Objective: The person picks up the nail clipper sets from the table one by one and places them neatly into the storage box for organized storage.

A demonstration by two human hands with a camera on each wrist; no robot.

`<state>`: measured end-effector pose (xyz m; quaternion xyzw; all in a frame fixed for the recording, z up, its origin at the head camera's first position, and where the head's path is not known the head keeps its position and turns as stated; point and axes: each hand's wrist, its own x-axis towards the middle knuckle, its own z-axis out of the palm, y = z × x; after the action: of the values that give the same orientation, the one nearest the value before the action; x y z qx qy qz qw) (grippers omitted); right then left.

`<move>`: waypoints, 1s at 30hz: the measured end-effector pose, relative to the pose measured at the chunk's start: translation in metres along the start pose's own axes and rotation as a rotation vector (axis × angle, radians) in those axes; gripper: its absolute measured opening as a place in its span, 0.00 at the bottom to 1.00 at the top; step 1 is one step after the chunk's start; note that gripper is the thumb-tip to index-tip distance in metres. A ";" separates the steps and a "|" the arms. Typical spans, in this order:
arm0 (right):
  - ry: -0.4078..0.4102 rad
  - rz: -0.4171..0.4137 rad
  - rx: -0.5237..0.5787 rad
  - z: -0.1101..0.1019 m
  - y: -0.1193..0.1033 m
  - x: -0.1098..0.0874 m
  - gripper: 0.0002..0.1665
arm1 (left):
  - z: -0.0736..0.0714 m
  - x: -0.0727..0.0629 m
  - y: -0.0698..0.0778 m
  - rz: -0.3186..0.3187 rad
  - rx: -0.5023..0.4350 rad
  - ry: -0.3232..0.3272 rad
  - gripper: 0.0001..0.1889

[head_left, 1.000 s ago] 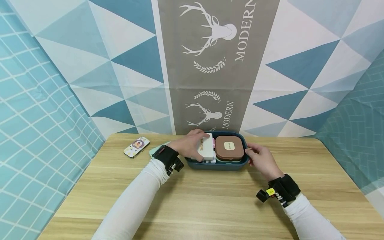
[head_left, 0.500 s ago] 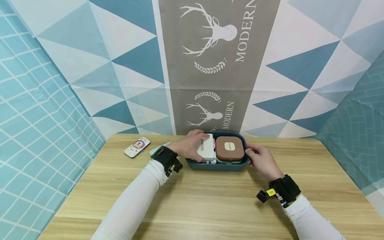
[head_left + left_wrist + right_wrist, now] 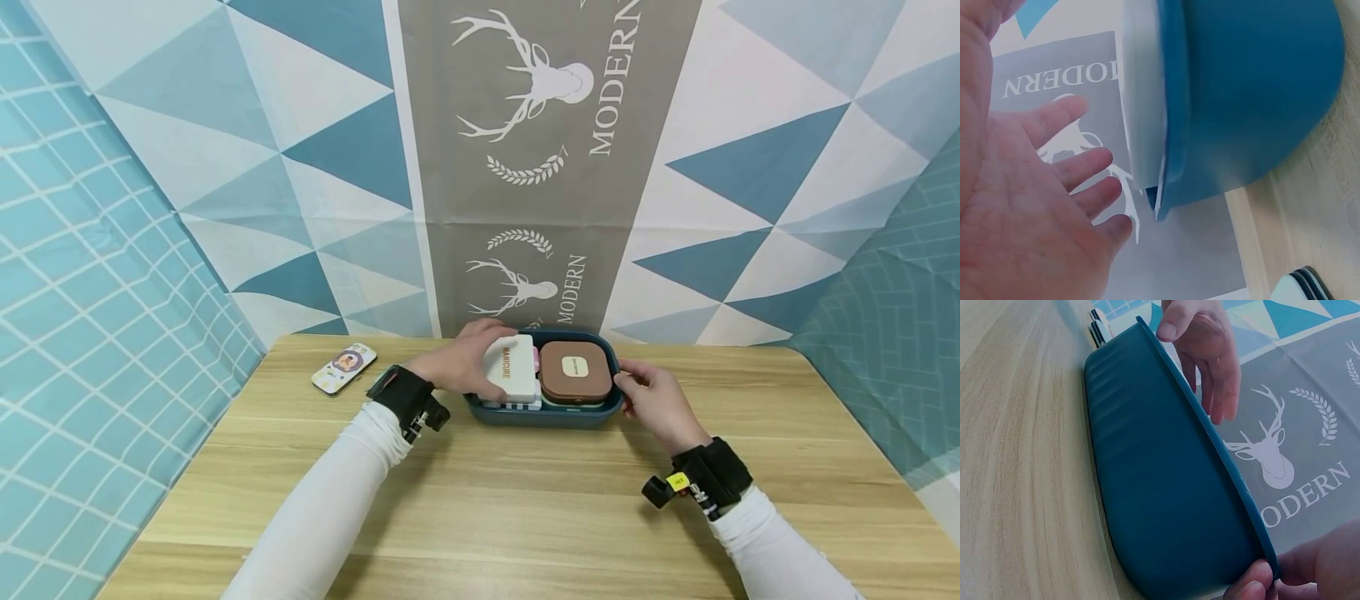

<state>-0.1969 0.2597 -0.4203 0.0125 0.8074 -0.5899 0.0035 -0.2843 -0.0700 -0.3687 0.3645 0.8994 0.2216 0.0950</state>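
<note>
A dark blue oblong bin [image 3: 558,417] stands at the back of the table. In its left half lies a white box [image 3: 512,369] lettered MANICURE, on top of other items that are mostly covered. A brown rounded-square case [image 3: 575,372] fills the right half. My left hand [image 3: 467,362] hovers at the left end of the white box, fingers spread and relaxed; the left wrist view shows the palm [image 3: 1035,181] apart from the box. My right hand [image 3: 660,406] pinches the bin's right-end rim between thumb and fingers, seen also in the right wrist view.
A flat white case with a cartoon picture [image 3: 344,369] lies on the table at left. Behind my left wrist, thin pale-green pieces [image 3: 1291,289] lie mostly hidden in the head view. A patterned backdrop [image 3: 517,192] rises just behind the bin.
My left hand has let go of the white box and drawn slightly left, baring more of its lettering. The right hand and the bin have stayed put.
</note>
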 end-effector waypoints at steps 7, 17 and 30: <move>0.001 -0.001 0.007 0.000 0.001 0.000 0.27 | -0.005 -0.005 0.001 0.013 -0.016 0.020 0.55; -0.003 0.000 0.009 0.000 0.001 0.001 0.27 | -0.013 -0.013 0.001 0.032 -0.013 0.061 0.53; 0.002 0.004 0.006 0.000 0.001 0.001 0.27 | -0.029 -0.031 -0.003 0.045 -0.065 0.122 0.50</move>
<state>-0.1977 0.2599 -0.4214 0.0147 0.8057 -0.5921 0.0035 -0.2738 -0.1028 -0.3446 0.3673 0.8875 0.2744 0.0469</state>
